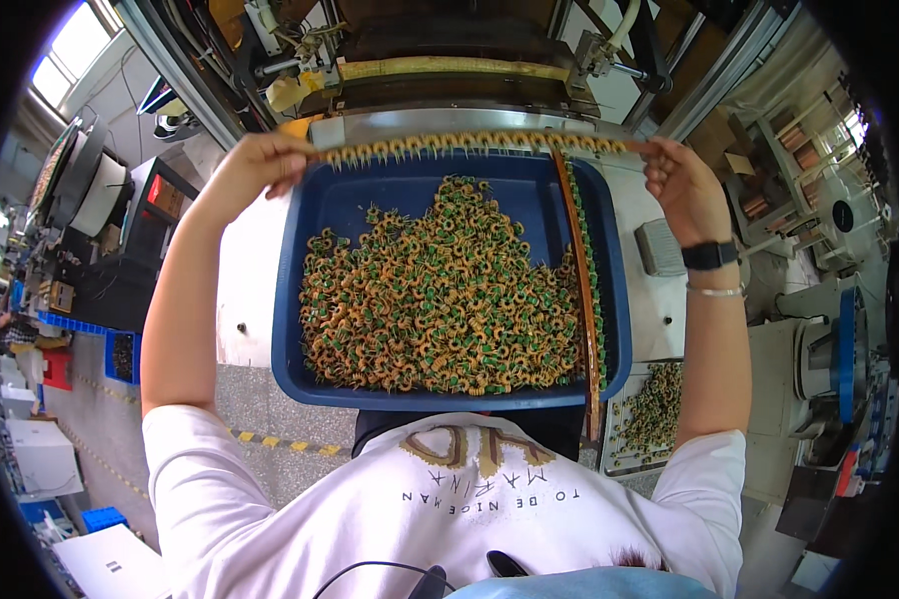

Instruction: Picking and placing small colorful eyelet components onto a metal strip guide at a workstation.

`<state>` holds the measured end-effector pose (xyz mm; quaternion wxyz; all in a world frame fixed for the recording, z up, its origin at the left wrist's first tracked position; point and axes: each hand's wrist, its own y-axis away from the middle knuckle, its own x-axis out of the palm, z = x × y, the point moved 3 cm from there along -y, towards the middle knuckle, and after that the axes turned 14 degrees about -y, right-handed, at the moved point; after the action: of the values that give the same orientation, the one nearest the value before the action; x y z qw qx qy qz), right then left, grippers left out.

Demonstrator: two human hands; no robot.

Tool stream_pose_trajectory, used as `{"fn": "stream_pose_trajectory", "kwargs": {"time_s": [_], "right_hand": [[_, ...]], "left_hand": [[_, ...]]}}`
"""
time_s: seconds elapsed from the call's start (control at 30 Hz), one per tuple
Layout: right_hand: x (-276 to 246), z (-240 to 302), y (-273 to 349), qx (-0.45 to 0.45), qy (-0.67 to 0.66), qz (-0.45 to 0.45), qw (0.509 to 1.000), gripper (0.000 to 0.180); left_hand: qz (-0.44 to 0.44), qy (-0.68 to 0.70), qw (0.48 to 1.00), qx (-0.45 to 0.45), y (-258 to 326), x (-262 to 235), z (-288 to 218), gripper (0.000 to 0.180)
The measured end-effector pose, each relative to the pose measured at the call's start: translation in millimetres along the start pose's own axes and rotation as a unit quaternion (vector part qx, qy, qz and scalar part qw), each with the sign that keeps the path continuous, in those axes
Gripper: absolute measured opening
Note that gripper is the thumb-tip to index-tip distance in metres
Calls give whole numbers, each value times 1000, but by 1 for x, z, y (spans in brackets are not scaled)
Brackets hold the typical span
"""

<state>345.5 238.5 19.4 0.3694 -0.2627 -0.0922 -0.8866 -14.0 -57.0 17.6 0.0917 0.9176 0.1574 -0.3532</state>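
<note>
A long strip (469,146) is stretched level above the far edge of a blue tray (288,299), with a row of small copper-wound ring coils along it and their wire legs pointing down. My left hand (267,163) pinches the strip's left end. The right end is gripped between the fingers of my right hand (685,185). Below, the tray bears a heap of loose ring coils (440,299) with copper windings and green parts. A second, brown strip (581,280) lies lengthwise over the tray's right side, its near end past the rim, with green parts along its right side.
A machine with a pale roller (449,68) and metal frame stands behind the tray. To the right are a grey block (659,248) on the white table (245,299) and a smaller tray of coils (652,409). A blue bin (122,357) sits on the floor at left.
</note>
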Motion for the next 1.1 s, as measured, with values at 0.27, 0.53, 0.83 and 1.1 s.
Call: {"fn": "stream_pose_trajectory", "kwargs": {"time_s": [0.27, 0.53, 0.83, 1.1], "right_hand": [[-7, -29, -94, -45, 26, -55, 997, 19], [-10, -38, -118, -63, 56, -90, 992, 17], [-13, -34, -110, -28, 222, -99, 970, 23], [-16, -31, -58, -15, 174, -67, 982, 33]], "left_hand": [[-266, 387, 882, -44, -79, 0, 37, 16], [-295, 334, 894, -40, -92, 5, 47, 17], [-334, 271, 903, -14, -86, 15, 38, 28], [-369, -293, 882, 21, -57, 26, 21, 44]]}}
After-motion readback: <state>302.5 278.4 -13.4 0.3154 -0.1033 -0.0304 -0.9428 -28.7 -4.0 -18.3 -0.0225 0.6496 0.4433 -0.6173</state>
